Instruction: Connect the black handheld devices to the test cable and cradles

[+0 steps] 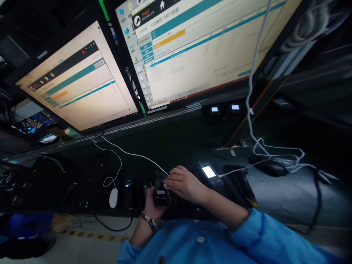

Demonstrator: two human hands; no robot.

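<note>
My left hand is wrapped round a dark handheld device with a small white label, held low in front of my body. My right hand, a ring on one finger, is closed at the device's right side. It pinches the end of a white cable that runs in from the left monitor. Whether the plug sits in the device cannot be made out. Just right of my right hand lies a second handheld device with a lit white screen and a white cable attached.
Two monitors, a left one and a right one, stand behind the dark bench. A white mouse lies left of my hands. A black mouse and tangled white cables are at the right. Small lit screens show further back.
</note>
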